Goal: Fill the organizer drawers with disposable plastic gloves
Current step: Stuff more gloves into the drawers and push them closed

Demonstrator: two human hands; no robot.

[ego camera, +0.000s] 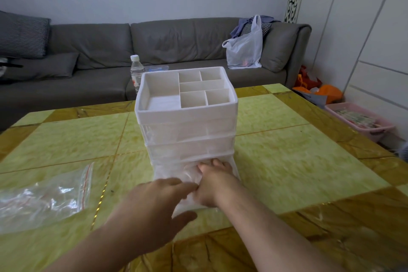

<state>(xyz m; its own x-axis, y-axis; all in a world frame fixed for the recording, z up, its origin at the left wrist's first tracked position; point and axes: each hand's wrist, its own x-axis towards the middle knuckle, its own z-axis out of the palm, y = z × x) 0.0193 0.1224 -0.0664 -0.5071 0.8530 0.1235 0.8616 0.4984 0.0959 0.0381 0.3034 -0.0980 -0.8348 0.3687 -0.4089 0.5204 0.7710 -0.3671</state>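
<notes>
Here, far left: a clear zip bag (42,199) with a red seal strip lies flat on the green-and-brown counter (287,161). Left hand (154,203): fingers straight and spread, reaching over the pulled-out bottom drawer (176,174). Centre: a white organizer (187,117) with open top compartments and three stacked drawers. Right hand (212,181): inside the bottom drawer, pressing down on crumpled clear plastic gloves (189,174); blur hides whether its fingers curl round them. The two hands touch. Behind: a water bottle (136,70) and a grey sofa (110,51). Right: a white plastic bag (245,51) on the sofa; a pink basket (362,121).
</notes>
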